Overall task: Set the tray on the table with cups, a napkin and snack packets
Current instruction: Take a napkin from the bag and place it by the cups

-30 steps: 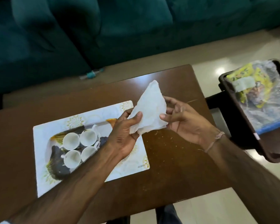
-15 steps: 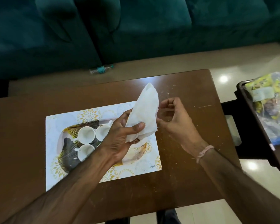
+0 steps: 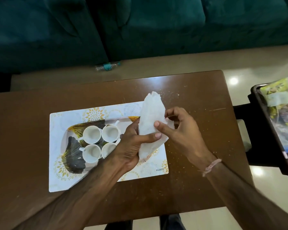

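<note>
At frame centre, my left hand (image 3: 131, 146) gripped a crumpled white paper napkin (image 3: 150, 123), my right hand (image 3: 179, 131) pinching its edge, above the glossy patterned tray (image 3: 93, 113) with four round white cups (image 3: 99, 143) on the scuffed brown table (image 3: 189, 188).

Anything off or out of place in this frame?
Two things. Pale crumbs or flecks are scattered over the brown table, mostly right of the tray. A plastic bottle lies on its side on the floor by the sofa. The cups stand upright.
</note>
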`<state>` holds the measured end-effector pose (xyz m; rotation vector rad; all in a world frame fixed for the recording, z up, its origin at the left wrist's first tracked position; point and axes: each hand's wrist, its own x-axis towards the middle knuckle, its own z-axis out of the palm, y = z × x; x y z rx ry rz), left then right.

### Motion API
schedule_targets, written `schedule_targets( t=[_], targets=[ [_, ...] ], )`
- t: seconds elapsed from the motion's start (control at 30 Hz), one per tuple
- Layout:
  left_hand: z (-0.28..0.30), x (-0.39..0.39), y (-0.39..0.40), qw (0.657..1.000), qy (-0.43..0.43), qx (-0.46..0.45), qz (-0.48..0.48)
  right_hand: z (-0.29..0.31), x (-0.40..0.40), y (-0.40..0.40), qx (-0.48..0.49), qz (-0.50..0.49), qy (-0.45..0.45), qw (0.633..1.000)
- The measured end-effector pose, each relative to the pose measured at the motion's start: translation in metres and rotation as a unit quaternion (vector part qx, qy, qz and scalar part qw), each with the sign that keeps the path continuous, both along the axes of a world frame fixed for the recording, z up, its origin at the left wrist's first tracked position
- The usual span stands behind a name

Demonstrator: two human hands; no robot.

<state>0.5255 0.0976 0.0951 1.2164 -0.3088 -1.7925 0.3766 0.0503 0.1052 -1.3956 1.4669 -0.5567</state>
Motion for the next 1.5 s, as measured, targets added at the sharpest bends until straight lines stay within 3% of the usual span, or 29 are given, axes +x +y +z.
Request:
schedule_targets(
  t=[0.1, 0.13, 0.3, 0.37, 0.47, 0.6, 0.73, 0.87, 1.1, 1.2, 1.27, 1.33, 1.43, 1.5],
  targets=[
    [0.005, 0.001, 0.003, 0.99, 0.131, 0.021, 0.046, -0.003, -0.001, 0.003, 0.031, -0.029, -0.058, 0.997],
    [0.006, 0.001, 0.003, 0.988, 0.137, 0.031, 0.059, -0.003, -0.002, 0.003, 0.049, -0.049, -0.087, 0.994],
    [-0.004, 0.003, 0.001, 0.998, -0.047, 0.043, 0.011, -0.004, -0.006, 0.003, 0.191, -0.072, -0.229, 0.952],
    [-0.006, 0.003, 0.003, 0.998, -0.049, 0.042, 0.0, -0.002, -0.006, -0.004, 0.269, -0.048, -0.257, 0.927],
    [-0.011, 0.0, 0.013, 0.999, 0.011, 0.044, -0.01, -0.006, -0.002, -0.011, 0.313, -0.047, -0.247, 0.916],
    [-0.047, -0.007, 0.042, 0.993, -0.064, 0.094, 0.022, -0.033, 0.001, 0.0, 0.331, -0.115, -0.24, 0.906],
    [-0.078, -0.014, 0.073, 0.966, -0.071, 0.214, 0.129, -0.078, 0.008, 0.027, 0.257, -0.093, -0.1, 0.957],
    [-0.098, -0.014, 0.097, 0.922, -0.125, 0.298, 0.213, -0.108, 0.025, 0.049, 0.139, 0.022, 0.086, 0.986],
    [-0.114, -0.007, 0.11, 0.844, -0.406, 0.293, 0.194, -0.131, 0.055, 0.067, 0.006, 0.064, 0.219, 0.974],
    [-0.103, -0.011, 0.111, 0.821, -0.445, 0.299, 0.195, -0.127, 0.054, 0.07, -0.075, 0.06, 0.298, 0.95],
    [-0.093, -0.014, 0.117, 0.817, -0.448, 0.308, 0.194, -0.123, 0.05, 0.072, -0.152, 0.11, 0.323, 0.928],
    [-0.087, -0.015, 0.127, 0.82, -0.496, 0.233, 0.165, -0.121, 0.042, 0.075, -0.217, 0.207, 0.317, 0.9],
    [-0.086, -0.016, 0.134, 0.806, -0.589, 0.01, 0.061, -0.131, 0.028, 0.08, -0.239, 0.366, 0.305, 0.846],
    [-0.094, -0.016, 0.129, 0.788, -0.614, -0.041, -0.037, -0.142, 0.021, 0.08, -0.227, 0.427, 0.317, 0.815]
  ],
)
